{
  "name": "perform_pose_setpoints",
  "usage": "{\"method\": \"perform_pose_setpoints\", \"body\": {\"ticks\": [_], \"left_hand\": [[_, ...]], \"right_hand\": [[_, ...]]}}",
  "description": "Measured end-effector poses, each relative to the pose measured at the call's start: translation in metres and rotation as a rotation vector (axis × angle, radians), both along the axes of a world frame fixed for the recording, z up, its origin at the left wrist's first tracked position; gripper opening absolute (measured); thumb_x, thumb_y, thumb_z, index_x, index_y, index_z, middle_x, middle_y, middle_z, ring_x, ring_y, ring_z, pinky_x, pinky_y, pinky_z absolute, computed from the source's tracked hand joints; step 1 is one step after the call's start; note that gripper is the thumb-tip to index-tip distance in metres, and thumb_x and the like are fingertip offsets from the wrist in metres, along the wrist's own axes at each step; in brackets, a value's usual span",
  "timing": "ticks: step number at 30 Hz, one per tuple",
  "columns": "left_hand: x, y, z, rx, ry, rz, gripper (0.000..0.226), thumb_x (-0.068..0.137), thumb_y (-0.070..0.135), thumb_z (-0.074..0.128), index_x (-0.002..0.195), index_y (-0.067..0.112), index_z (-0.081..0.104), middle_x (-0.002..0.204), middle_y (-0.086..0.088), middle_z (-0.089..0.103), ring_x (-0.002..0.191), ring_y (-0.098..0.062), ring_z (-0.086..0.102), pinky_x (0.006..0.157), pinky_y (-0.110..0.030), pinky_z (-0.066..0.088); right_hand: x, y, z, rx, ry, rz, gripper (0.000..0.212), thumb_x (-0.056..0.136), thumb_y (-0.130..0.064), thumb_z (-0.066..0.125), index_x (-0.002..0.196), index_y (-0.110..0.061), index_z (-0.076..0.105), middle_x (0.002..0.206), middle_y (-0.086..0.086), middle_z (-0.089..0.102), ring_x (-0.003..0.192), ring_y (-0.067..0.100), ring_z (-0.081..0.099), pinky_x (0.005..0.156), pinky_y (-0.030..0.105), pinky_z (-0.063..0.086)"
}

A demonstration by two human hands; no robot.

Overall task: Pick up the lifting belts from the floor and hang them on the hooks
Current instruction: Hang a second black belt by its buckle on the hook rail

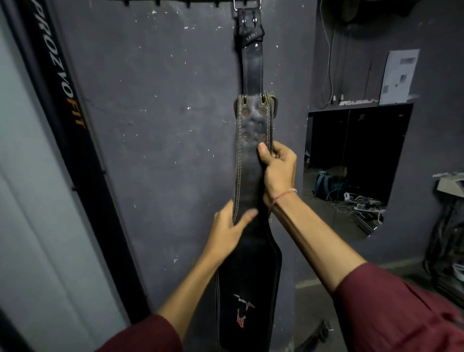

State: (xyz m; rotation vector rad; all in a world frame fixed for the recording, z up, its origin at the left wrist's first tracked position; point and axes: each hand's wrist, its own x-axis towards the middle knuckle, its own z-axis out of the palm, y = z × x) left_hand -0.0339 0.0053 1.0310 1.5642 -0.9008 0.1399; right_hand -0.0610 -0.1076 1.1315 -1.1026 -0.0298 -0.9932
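A black leather lifting belt point(252, 67) hangs by its metal buckle from a row of hooks point(190, 3) at the top of the dark wall. In front of it I hold up a second black belt point(249, 176) with pale stitching and punched holes; its wide part with a red and white logo hangs down between my arms. My right hand point(277, 168) grips this belt's right edge, thumb on its face. Lower down, my left hand point(232, 228) clasps its left edge with the thumb across the front.
A black padded post point(62, 100) marked PROZVOFIT leans along the left. To the right, an opening in the wall point(351, 155) shows a floor with a blue bag and cables. A paper sheet point(399, 75) is pinned above it. Dark equipment stands at far right.
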Motion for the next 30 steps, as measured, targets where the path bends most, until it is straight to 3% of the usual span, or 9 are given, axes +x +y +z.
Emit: {"method": "perform_pose_setpoints", "body": {"ticks": [5,7,9,12,16,19,22,26,30], "left_hand": [[-0.002,0.012,-0.037,0.069,-0.012,0.043,0.023,0.092,0.038,0.064,0.108,0.022,0.067,0.099,0.021,0.073,0.098,0.003,0.067,0.086,-0.029,0.054],[-0.007,0.009,-0.035,0.039,-0.039,0.154,0.045,0.091,0.059,0.052,0.085,0.014,0.061,0.068,0.020,0.061,0.067,0.008,0.054,0.063,-0.032,0.044],[-0.014,0.004,-0.019,-0.018,-0.040,0.210,0.068,0.090,0.071,0.035,0.088,0.007,0.058,0.071,0.010,0.060,0.065,-0.004,0.054,0.064,-0.038,0.042],[-0.017,-0.004,0.028,-0.049,-0.024,0.214,0.069,0.097,0.060,0.026,0.129,0.007,0.056,0.125,-0.012,0.064,0.119,-0.023,0.057,0.101,-0.028,0.041],[-0.008,-0.008,0.083,0.007,-0.016,0.236,0.053,0.105,0.045,0.027,0.120,0.002,0.054,0.117,-0.026,0.061,0.107,-0.029,0.053,0.091,-0.039,0.038],[0.003,-0.015,0.111,-0.085,0.069,0.167,0.059,0.103,0.052,0.028,0.090,0.009,0.066,0.078,-0.009,0.063,0.075,-0.019,0.059,0.073,-0.037,0.046],[0.009,-0.026,0.129,-0.216,0.262,0.092,0.057,0.100,0.057,0.032,0.096,0.013,0.068,0.086,-0.005,0.067,0.080,-0.017,0.063,0.071,-0.032,0.051],[0.021,-0.038,0.128,-0.401,0.296,0.157,0.036,0.102,0.042,0.041,0.082,0.019,0.059,0.080,-0.010,0.061,0.079,-0.023,0.056,0.071,-0.040,0.046],[0.029,-0.033,0.110,-0.440,0.269,0.177,0.036,0.100,0.044,0.041,0.076,0.022,0.056,0.074,-0.012,0.054,0.071,-0.024,0.050,0.065,-0.040,0.042]], "right_hand": [[0.003,0.003,-0.022,0.002,0.050,0.001,0.012,0.092,-0.001,0.057,0.093,0.006,0.067,0.084,0.015,0.064,0.080,0.024,0.056,0.074,0.036,0.046],[0.003,0.005,-0.028,-0.020,0.045,0.004,0.012,0.093,-0.002,0.057,0.091,0.003,0.067,0.084,0.015,0.064,0.081,0.023,0.057,0.074,0.035,0.046],[0.002,0.006,-0.031,-0.050,0.037,-0.004,0.011,0.091,-0.005,0.058,0.087,-0.001,0.067,0.083,0.015,0.064,0.081,0.023,0.056,0.074,0.037,0.045],[-0.001,0.007,-0.037,-0.076,0.006,-0.017,0.010,0.087,-0.009,0.061,0.084,-0.002,0.067,0.082,0.015,0.064,0.081,0.023,0.055,0.075,0.041,0.045],[-0.010,0.006,-0.045,-0.126,0.007,-0.011,0.009,0.091,0.001,0.058,0.091,0.000,0.067,0.083,0.011,0.066,0.080,0.021,0.059,0.074,0.035,0.049],[-0.015,0.003,-0.053,-0.146,0.040,0.015,0.012,0.093,0.002,0.057,0.098,0.007,0.067,0.088,0.014,0.069,0.082,0.022,0.063,0.077,0.036,0.052],[-0.018,0.003,-0.059,-0.173,0.063,0.041,0.014,0.093,0.001,0.057,0.101,0.010,0.065,0.089,0.015,0.068,0.083,0.021,0.062,0.078,0.035,0.052],[-0.027,0.010,-0.069,-0.230,0.082,0.094,0.015,0.091,0.003,0.060,0.105,0.011,0.062,0.093,0.014,0.068,0.088,0.021,0.063,0.081,0.034,0.054],[-0.036,0.010,-0.127,-0.325,0.258,0.193,0.039,0.080,0.012,0.069,0.116,0.001,0.060,0.109,0.005,0.072,0.101,0.014,0.068,0.089,0.031,0.055]]}}
